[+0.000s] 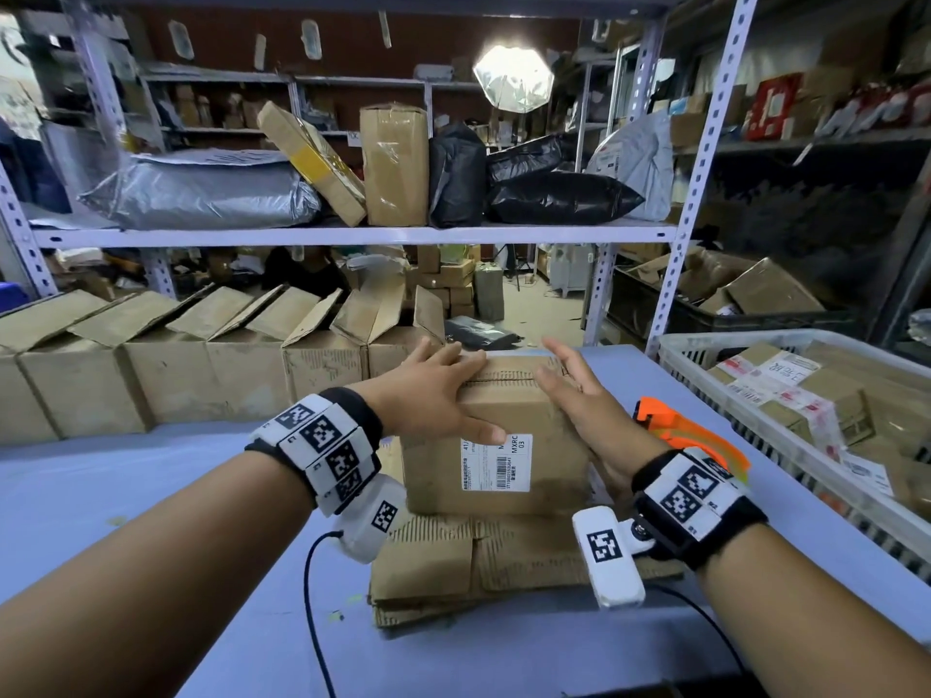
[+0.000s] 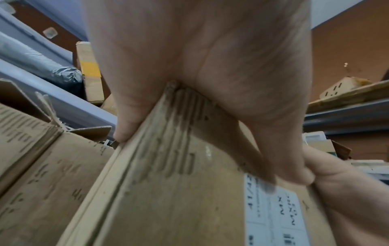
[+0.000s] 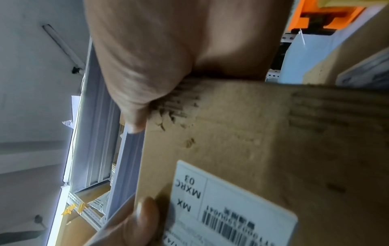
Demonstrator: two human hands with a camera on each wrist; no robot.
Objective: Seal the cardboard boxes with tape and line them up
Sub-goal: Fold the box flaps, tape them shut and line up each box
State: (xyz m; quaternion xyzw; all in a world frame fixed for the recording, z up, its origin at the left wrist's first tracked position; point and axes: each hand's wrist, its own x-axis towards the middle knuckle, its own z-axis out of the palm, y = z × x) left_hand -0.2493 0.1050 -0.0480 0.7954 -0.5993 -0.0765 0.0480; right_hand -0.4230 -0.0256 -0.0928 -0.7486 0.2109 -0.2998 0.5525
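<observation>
A brown cardboard box [image 1: 509, 410] with a white barcode label [image 1: 496, 463] stands on a stack of flattened cardboard [image 1: 504, 556] on the blue table [image 1: 151, 496]. Its top flaps are folded down, and I see no tape on the seam. My left hand [image 1: 433, 385] lies spread over the box's top left corner, fingers straight, thumb on the front face by the label. My right hand [image 1: 579, 395] presses flat against the box's right side. The wrist views show each palm, left hand [image 2: 200, 66] and right hand [image 3: 168, 50], on a corner of the box [image 2: 168, 191] [image 3: 263, 141].
An orange tape dispenser [image 1: 675, 425] lies on the table just right of my right hand. A row of open cardboard boxes [image 1: 201, 375] stands along the table's far left. A white plastic basket [image 1: 755, 345] of labelled parcels sits at the right. Shelves of parcels rise behind.
</observation>
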